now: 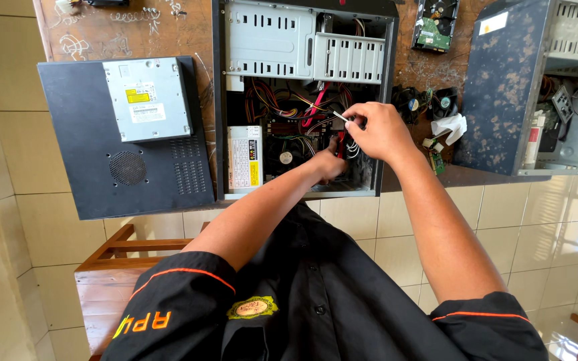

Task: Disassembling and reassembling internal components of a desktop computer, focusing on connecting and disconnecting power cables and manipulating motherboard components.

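While both hands grip cables [348,148] inside the open computer case [388,40], its drive cage [269,37] sits empty.

Both hands [359,144] close together, fingers pinched

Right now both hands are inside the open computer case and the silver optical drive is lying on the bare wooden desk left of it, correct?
Not quite. In the head view the silver optical drive lies on the black metal side panel, not on the bare wooden desk. The rest holds: the left hand and right hand are inside the open computer case, and the drive is left of it.
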